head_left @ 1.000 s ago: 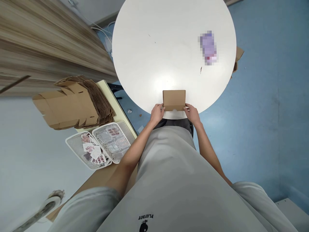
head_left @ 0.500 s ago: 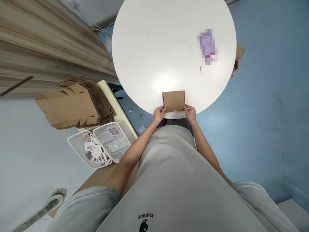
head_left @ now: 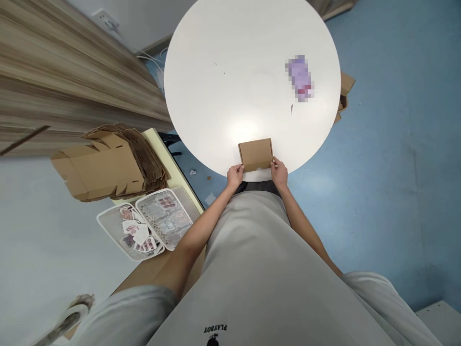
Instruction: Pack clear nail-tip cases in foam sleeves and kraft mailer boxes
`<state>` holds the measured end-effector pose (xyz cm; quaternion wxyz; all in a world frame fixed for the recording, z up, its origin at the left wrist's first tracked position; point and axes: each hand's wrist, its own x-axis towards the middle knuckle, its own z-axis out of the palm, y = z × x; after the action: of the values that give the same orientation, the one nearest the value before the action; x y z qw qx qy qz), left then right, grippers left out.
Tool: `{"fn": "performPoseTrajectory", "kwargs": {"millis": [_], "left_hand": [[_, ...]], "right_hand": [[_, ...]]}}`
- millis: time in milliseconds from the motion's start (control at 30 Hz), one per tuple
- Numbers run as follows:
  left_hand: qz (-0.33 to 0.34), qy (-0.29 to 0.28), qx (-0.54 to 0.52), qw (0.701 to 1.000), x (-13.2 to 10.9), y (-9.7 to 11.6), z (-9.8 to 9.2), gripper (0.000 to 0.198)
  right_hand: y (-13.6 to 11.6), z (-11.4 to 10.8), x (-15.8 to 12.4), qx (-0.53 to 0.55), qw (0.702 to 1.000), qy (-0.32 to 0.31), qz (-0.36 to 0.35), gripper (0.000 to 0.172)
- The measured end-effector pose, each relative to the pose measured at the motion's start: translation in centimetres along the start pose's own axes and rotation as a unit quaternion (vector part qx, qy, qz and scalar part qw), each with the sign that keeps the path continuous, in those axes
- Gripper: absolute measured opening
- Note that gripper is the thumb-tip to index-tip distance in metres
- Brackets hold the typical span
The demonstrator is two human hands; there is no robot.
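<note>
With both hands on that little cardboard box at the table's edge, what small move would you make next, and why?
Probably slide the cardboard box a little further onto the white table. It sits right at the near rim, and the left hand and right hand pinch only its near corners, partly off the tabletop.

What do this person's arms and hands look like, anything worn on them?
The left hand and right hand are bare: no gloves, and no ring or watch that I can make out. The forearms are uncovered. Short light grey sleeves belong to a light grey T-shirt with a small black print.
</note>
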<state>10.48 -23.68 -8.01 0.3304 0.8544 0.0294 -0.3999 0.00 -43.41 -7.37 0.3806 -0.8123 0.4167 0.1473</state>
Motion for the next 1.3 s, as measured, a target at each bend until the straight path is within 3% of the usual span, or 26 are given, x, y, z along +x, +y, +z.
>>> {"fn": "performPoseTrajectory", "kwargs": {"millis": [100,333,533,733,833,967,1167,1300], "left_hand": [[0.01,0.001,0.014,1.0,-0.1,-0.1,0.2,0.03],[0.13,0.055,0.113,0.984,0.3,-0.3,0.1,0.038],[0.123,0.039,0.044,0.991,1.0,0.7,-0.5,0.048],[0.186,0.101,-0.068,0.975,-2.0,3.5,-2.6,0.043],[0.145,0.125,-0.124,0.974,-3.7,5.5,-4.1,0.046],[0.09,0.121,-0.123,0.981,-4.3,7.0,-5.4,0.045],[0.039,0.059,-0.109,0.992,-2.4,6.7,-4.9,0.043],[0.059,0.072,-0.135,0.987,-1.5,6.3,-4.2,0.041]], "right_hand": [[0.3,0.0,0.3,0.013,1.0,0.0,-0.008,0.053],[1.2,0.0,1.8,0.063,0.997,0.0,-0.05,0.05],[0.1,-0.7,2.6,0.113,0.993,-0.021,-0.027,0.054],[-1.9,-4.2,1.0,0.129,0.988,0.02,-0.079,0.063],[-3.3,-6.3,-0.3,0.165,0.983,0.037,-0.074,0.065],[-4.7,-7.8,-0.9,0.166,0.983,0.056,-0.046,0.07],[-4.1,-7.2,1.4,0.201,0.979,0.015,-0.01,0.073],[-3.6,-7.0,2.3,0.244,0.97,-0.007,-0.007,0.072]]}}
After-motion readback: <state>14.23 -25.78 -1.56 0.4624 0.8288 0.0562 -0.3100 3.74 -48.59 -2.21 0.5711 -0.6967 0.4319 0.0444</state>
